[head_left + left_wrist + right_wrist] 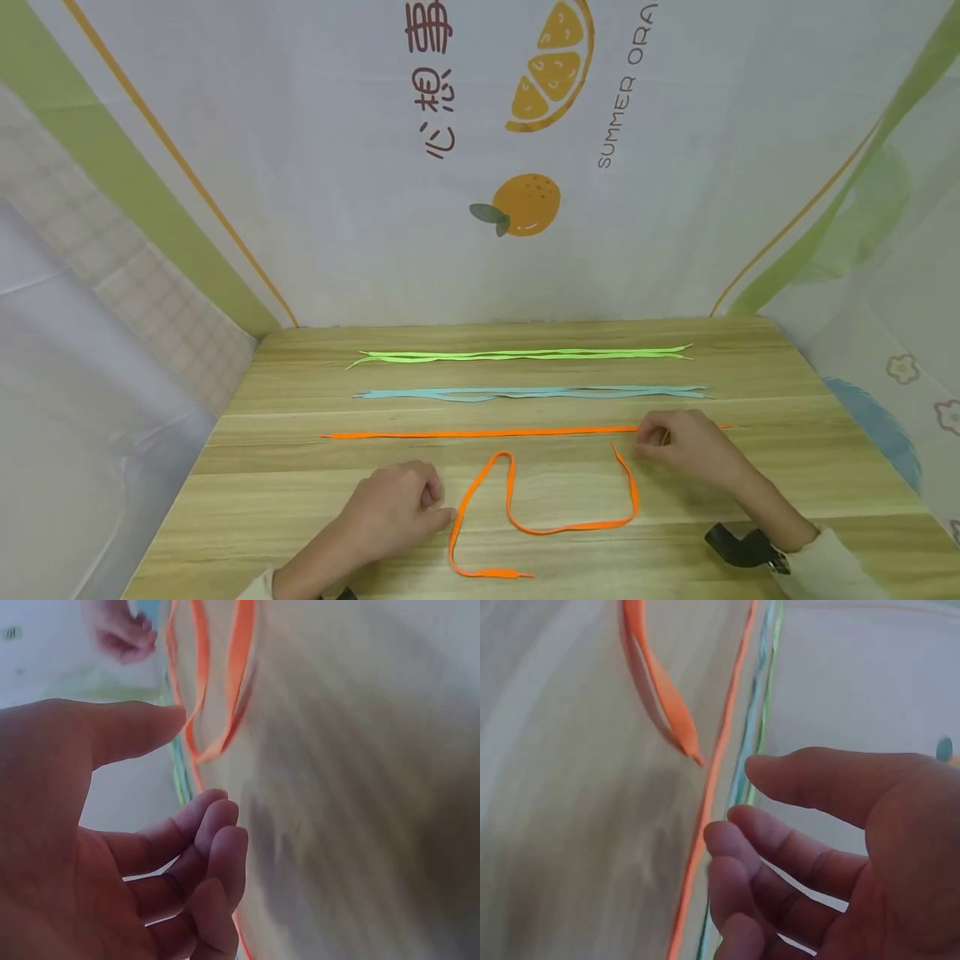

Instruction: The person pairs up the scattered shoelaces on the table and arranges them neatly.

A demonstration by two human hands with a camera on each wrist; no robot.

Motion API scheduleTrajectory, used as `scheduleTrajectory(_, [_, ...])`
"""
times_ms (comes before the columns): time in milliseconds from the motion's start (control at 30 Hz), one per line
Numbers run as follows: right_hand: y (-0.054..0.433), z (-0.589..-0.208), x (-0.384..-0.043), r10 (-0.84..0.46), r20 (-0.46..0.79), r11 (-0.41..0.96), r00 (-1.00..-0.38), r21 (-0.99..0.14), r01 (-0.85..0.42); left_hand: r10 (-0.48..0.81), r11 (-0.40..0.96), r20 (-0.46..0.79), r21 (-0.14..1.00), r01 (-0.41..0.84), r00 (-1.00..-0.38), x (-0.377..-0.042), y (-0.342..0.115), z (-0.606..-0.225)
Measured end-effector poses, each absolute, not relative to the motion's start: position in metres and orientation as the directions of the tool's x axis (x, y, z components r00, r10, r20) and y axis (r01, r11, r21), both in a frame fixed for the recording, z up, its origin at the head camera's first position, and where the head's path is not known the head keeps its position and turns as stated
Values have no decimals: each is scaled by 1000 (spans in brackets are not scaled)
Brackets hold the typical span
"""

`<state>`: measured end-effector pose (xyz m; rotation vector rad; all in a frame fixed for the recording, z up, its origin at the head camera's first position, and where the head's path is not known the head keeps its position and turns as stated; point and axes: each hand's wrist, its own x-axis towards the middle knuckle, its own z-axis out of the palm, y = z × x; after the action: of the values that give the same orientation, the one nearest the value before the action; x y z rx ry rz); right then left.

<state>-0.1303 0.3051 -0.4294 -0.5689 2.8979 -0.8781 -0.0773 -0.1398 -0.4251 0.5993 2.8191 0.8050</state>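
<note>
A loose orange shoelace (573, 527) lies in a winding curve on the table. My left hand (393, 510) is just left of this lace, its thumb near the lace in the head view; the left wrist view shows thumb and loosely bent fingers apart, holding nothing. A second orange shoelace (480, 433) is stretched out straight behind the curved one. Over the right end of that straight lace hovers my right hand (697, 450), covering part of it. In the right wrist view its thumb and bent fingers (731, 847) are apart with nothing between them.
Behind the orange laces, light blue shoelaces (450, 392) lie lengthwise, and bright green shoelaces (480, 356) lie farther back. The wooden table (285, 517) ends at a white printed curtain (360, 208). A black strap (738, 546) is on my right wrist.
</note>
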Motion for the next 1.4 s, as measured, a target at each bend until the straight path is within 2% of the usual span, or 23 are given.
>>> scheduleTrajectory(267, [284,-437,-130,-379,7,770,-925,-552,-319,428,809,-81,478,342,-900,-68,-127,-435])
scheduleTrajectory(533, [278,-444,-132,-363,23,799,-932,-506,-324,475,760,-59,530,376,-878,-68,-126,-435])
scheduleTrajectory(767, [280,-445,-132,-376,9,784,-926,-530,-324,469,743,-31,554,376,-883,-68,-132,-436])
scheduleTrajectory(1100, [305,-440,-125,-299,26,780,-954,-569,-260,393,773,-67,564,290,-917,-73,-153,-427])
scheduleTrajectory(1400, [343,-435,-117,-224,-22,751,-974,-641,-159,310,805,-47,544,236,-950,-81,-181,-425])
